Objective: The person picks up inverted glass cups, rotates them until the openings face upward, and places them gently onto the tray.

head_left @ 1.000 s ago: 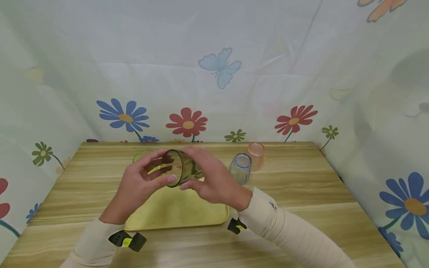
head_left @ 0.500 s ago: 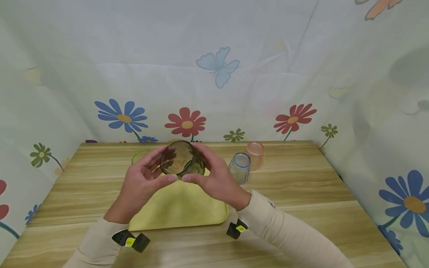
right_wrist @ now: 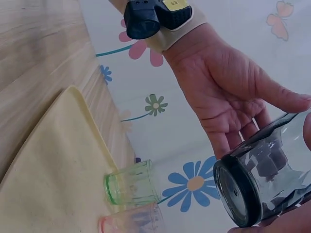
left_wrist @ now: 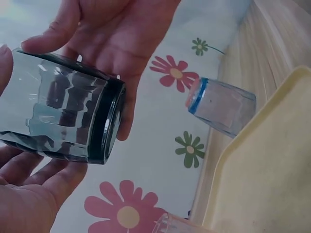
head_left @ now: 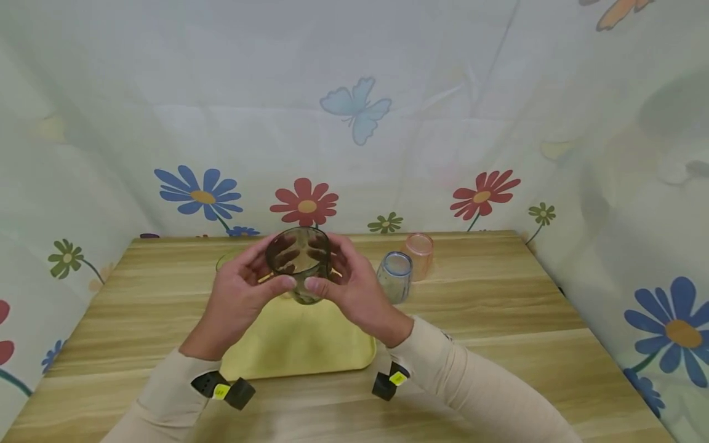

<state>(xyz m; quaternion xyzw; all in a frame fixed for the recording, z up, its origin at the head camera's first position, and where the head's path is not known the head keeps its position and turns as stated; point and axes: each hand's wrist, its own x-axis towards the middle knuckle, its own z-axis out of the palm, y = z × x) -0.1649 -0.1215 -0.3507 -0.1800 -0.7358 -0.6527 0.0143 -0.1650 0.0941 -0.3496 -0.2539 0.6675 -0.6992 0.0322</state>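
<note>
In the head view a smoky dark-grey drinking glass [head_left: 301, 252] is held above the tray by both hands, its mouth up and tilted towards me. My left hand [head_left: 238, 289] grips its left side and my right hand [head_left: 360, 292] its right. The thumbs lie on the near side, with fingers round the far side. Its thick base [left_wrist: 107, 121] shows in the left wrist view. Below, the yellow tray [head_left: 301, 344] lies on the table. A green glass [right_wrist: 131, 184] and a pink glass [right_wrist: 131, 221] stand upright by the tray's far part, mostly hidden in the head view.
Right of the tray a blue-tinted glass [head_left: 395, 277] stands upside down on the wooden table [head_left: 487, 357]. Close behind it is an upside-down pink glass [head_left: 419, 255]. A flowered cloth [head_left: 354, 154] hangs behind the table and along its sides.
The smoky glass has turned from lying sideways, mouth to the left, to mouth up. The right hand has shifted round to its side; both hands keep hold of it.
</note>
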